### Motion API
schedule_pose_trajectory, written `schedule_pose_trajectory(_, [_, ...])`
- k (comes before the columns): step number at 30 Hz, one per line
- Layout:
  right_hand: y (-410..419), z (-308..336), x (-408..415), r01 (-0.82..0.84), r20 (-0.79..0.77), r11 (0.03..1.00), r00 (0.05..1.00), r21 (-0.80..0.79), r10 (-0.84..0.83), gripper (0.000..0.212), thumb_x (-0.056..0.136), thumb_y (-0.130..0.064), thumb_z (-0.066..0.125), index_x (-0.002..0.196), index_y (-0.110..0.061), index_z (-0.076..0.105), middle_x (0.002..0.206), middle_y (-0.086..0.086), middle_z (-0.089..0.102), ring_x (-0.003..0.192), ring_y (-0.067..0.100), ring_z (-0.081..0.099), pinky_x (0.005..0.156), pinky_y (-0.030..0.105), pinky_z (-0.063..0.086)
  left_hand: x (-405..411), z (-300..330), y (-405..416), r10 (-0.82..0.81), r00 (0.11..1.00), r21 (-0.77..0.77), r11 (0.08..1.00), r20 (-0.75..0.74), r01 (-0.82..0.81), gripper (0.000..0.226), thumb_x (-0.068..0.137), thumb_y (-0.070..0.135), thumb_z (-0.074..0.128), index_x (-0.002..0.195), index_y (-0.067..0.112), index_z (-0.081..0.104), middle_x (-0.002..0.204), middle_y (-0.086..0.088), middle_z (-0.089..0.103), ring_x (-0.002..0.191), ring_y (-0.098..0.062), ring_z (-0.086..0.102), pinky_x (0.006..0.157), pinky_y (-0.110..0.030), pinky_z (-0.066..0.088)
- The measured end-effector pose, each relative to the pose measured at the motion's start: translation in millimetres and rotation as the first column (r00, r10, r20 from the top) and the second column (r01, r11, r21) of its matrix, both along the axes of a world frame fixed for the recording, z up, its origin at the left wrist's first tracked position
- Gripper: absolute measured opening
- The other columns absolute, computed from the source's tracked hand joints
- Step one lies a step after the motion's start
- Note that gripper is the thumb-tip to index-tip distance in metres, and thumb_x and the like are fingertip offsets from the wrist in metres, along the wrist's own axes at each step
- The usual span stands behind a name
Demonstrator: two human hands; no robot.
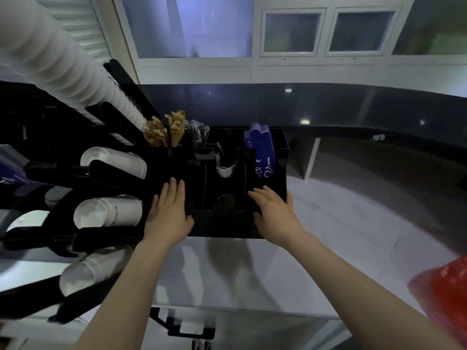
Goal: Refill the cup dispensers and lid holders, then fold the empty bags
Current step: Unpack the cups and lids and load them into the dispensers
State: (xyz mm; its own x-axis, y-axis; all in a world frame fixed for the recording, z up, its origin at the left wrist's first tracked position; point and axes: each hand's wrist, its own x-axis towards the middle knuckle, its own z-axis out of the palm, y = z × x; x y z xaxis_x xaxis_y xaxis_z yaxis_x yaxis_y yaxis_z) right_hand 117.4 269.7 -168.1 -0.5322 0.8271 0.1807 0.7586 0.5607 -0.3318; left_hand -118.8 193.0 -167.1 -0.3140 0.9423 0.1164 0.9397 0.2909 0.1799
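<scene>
A black lid holder and condiment organizer (282, 157) stands on the white counter. My left hand (168, 210) lies with straight fingers over its front left compartment. My right hand (274, 209) lies with straight fingers over its front right compartment, thumb at the outer wall. Dark lids (223, 202) show in the middle front compartment between the hands. To the left a black cup dispenser rack (106, 238) holds rows of white cups (108, 214). A long stack of white cups (58, 59) slants across the upper left.
Blue sleeves (261, 150), brown stir sticks or packets (164, 132) and wrapped straws (198, 132) fill the organizer's back compartments. A red plastic bag (444, 296) lies at the right edge. A dark raised counter (353, 109) runs behind, with white counter (341, 223) to the right.
</scene>
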Motion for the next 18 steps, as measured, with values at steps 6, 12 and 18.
schedule_pose_trajectory(6, [-15, 44, -50, -0.219, -0.293, 0.973, 0.928, 0.072, 0.231, 0.051, 0.093, -0.020, 0.055, 0.142, -0.024, 0.041, 0.148, -0.005, 0.040, 0.143, 0.014, 0.022, 0.118, 0.042, 0.014, 16, 50, -43, -0.022, 0.983, 0.225, 0.972, -0.180, 0.063, 0.081, 0.093, 0.041, 0.044, 0.152, 0.017, -0.007, 0.160, -0.004, -0.007, 0.147, -0.018, -0.007, 0.114, -0.032, -0.005])
schedule_pose_trajectory(12, [-49, 101, -109, -0.363, -0.430, 0.912, 0.804, 0.193, 0.411, 0.048, 0.089, -0.022, 0.061, 0.136, -0.021, 0.050, 0.140, -0.003, 0.050, 0.136, 0.012, 0.035, 0.109, 0.025, 0.028, -9, 108, -90, -0.020, 0.980, 0.344, 0.935, -0.197, 0.088, 0.077, 0.091, 0.036, 0.052, 0.152, 0.019, 0.008, 0.160, -0.002, 0.009, 0.147, -0.016, 0.003, 0.117, -0.031, 0.002])
schedule_pose_trajectory(18, [-87, 155, -172, -0.349, -0.505, 0.901, 0.746, 0.259, 0.434, 0.045, 0.086, -0.020, 0.064, 0.130, -0.024, 0.056, 0.127, -0.010, 0.056, 0.112, 0.001, 0.049, 0.092, 0.007, 0.032, -73, 158, -124, -0.078, 0.996, 0.498, 0.862, -0.053, 0.094, 0.072, 0.091, 0.030, 0.056, 0.151, 0.021, 0.018, 0.159, 0.004, 0.013, 0.146, -0.010, 0.004, 0.118, -0.030, 0.007])
